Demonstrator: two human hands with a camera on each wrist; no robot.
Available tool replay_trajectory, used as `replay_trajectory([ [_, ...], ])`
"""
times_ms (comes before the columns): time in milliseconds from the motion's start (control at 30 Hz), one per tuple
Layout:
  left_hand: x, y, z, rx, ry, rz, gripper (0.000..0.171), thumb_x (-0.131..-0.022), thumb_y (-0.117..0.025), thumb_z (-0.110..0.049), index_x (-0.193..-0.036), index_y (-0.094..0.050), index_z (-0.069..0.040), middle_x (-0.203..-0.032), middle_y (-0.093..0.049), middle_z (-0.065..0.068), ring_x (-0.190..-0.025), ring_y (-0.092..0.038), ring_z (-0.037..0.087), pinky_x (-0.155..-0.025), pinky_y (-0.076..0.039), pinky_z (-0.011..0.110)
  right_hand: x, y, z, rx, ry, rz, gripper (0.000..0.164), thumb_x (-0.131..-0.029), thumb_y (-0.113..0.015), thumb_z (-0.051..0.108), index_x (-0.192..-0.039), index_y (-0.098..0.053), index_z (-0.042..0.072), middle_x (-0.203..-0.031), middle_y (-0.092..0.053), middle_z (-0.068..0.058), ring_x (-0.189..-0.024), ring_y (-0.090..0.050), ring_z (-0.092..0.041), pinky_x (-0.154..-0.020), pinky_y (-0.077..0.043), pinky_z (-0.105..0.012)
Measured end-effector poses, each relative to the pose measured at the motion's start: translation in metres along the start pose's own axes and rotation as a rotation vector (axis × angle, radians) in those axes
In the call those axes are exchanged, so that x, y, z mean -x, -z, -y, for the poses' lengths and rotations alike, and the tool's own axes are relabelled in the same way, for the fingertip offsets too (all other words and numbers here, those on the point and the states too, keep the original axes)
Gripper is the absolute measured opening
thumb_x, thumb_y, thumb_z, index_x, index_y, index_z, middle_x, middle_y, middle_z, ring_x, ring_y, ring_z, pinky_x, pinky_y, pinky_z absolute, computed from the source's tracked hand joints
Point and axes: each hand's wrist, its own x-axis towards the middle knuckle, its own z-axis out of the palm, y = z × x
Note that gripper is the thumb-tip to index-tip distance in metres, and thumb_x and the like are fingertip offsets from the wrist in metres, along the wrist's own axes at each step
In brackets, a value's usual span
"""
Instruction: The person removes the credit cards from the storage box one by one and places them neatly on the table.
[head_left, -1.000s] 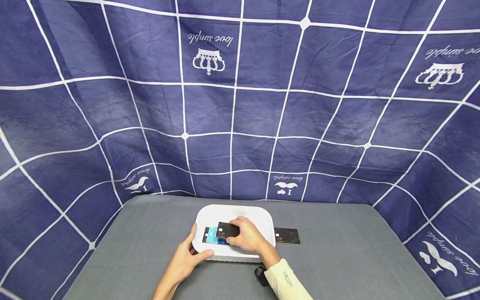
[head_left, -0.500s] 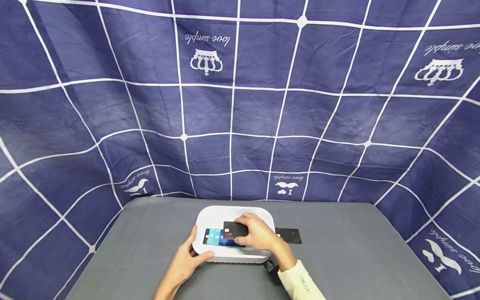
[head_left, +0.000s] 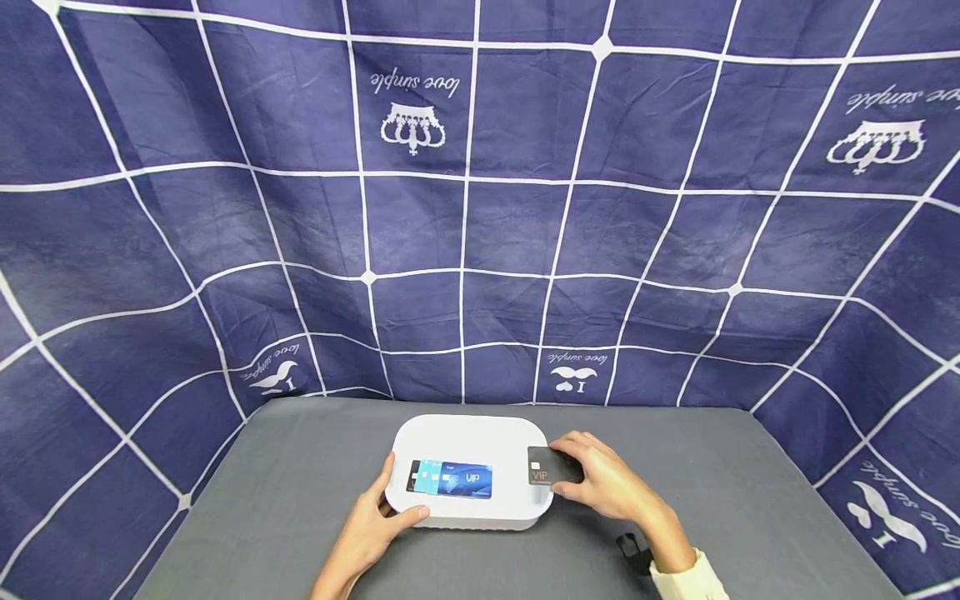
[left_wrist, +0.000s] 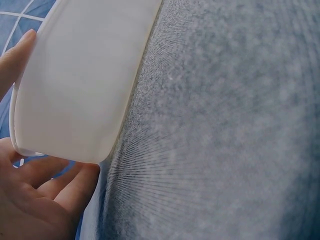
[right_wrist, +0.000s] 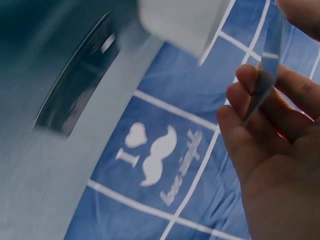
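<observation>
My left hand [head_left: 371,517] grips the left end of a white plastic box [head_left: 510,433], thumb at the front rim and fingers against the end wall. In the left wrist view, the box's smooth side [left_wrist: 85,75] fills the space between thumb and fingers. Inside, a blue VIP card [head_left: 474,481] overlaps a light blue card [head_left: 427,479] and a black card [head_left: 412,477], all toward the left. My right hand [head_left: 615,479] pinches a black VIP card [head_left: 540,467] over the box's right rim. In the right wrist view, this held card [right_wrist: 270,65] appears edge-on.
Another dark card [right_wrist: 80,80] lies on the grey table [head_left: 300,450] right of the box, shown in the right wrist view and hidden from above by my right hand. A dark blue checked cloth [head_left: 510,225] hangs behind the table. A small black device [head_left: 633,552] sits by my right wrist.
My right hand has carried the black VIP card rightward, from above the cards to the box's right rim. The blue VIP card is now uncovered. My left hand keeps its hold.
</observation>
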Motion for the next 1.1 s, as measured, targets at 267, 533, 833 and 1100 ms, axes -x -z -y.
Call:
replay_trajectory([
  [267, -0.002, 0.001, 0.001, -0.01, 0.005, -0.011, 0.104, -0.076, -0.086, -0.01, -0.153, -0.019, 0.009, -0.151, -0.033, 0.03, -0.12, -0.052, 0.037, -0.09, -0.049, 0.026, 0.03, 0.014, -0.028, -0.007, 0.004, 0.005, 0.048, -0.073, -0.085, 0.013, -0.116, -0.066, 0.002, -0.11, -0.064, 0.001, -0.101, -0.06, -0.018, -0.085, -0.048, -0.039],
  [533, 0.0, 0.001, 0.001, 0.004, -0.029, -0.002, 0.102, -0.076, -0.085, -0.007, -0.152, -0.019, 0.011, -0.15, -0.033, 0.032, -0.117, -0.054, 0.036, -0.088, -0.05, 0.026, 0.053, 0.019, -0.055, -0.053, -0.099, 0.057, 0.048, -0.073, -0.085, 0.014, -0.116, -0.066, 0.0, -0.108, -0.065, -0.001, -0.098, -0.061, -0.02, -0.084, -0.049, -0.039],
  [833, -0.001, 0.0, -0.001, 0.006, -0.037, 0.004, 0.102, -0.076, -0.086, -0.007, -0.152, -0.019, 0.011, -0.151, -0.031, 0.031, -0.117, -0.053, 0.034, -0.089, -0.05, 0.027, 0.07, 0.015, -0.08, -0.018, -0.17, 0.125, 0.048, -0.072, -0.085, 0.016, -0.113, -0.067, -0.001, -0.107, -0.065, -0.003, -0.098, -0.061, -0.024, -0.084, -0.049, -0.044],
  [1100, 0.0, -0.001, 0.002, 0.012, 0.0, 0.001, 0.104, -0.075, -0.086, -0.009, -0.153, -0.019, 0.008, -0.152, -0.031, 0.029, -0.119, -0.052, 0.035, -0.09, -0.049, 0.027, 0.074, 0.008, -0.094, -0.032, -0.191, 0.15, 0.048, -0.07, -0.085, 0.012, -0.112, -0.067, -0.004, -0.104, -0.064, -0.004, -0.094, -0.06, -0.025, -0.081, -0.049, -0.042],
])
